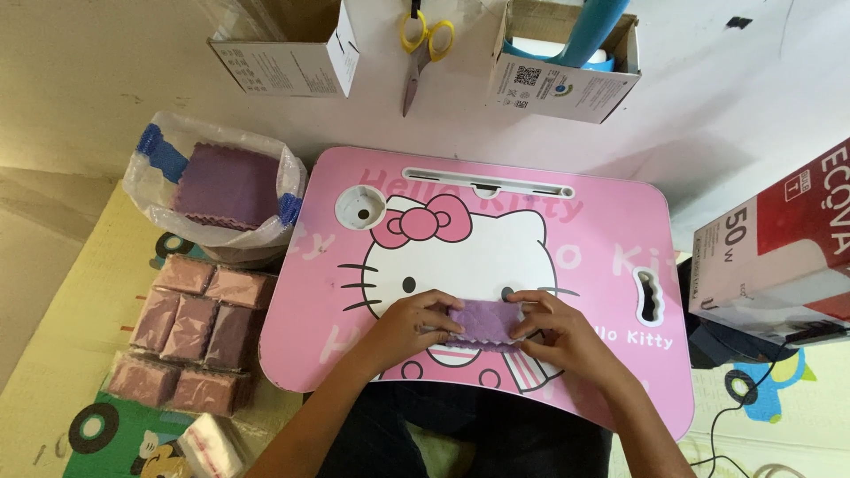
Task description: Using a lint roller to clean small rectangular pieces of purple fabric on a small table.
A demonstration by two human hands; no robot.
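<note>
A small purple cloth [482, 320] with scalloped edges lies folded on a pink lap table [611, 239] with a cartoon cat picture. My left hand [409, 322] grips the cloth's left end. At the right end, my right hand [553, 326] pinches the cloth with its fingers curled over the edge. Both hands rest on the table's near middle.
A white plastic bag [159, 190] holding a stack of purple cloths [226, 186] stands left of the table. Several wrapped cloth packs [199, 336] lie on the mat below it. Scissors [419, 53] and two cardboard boxes hang on the wall; a red and white box [779, 248] sits right.
</note>
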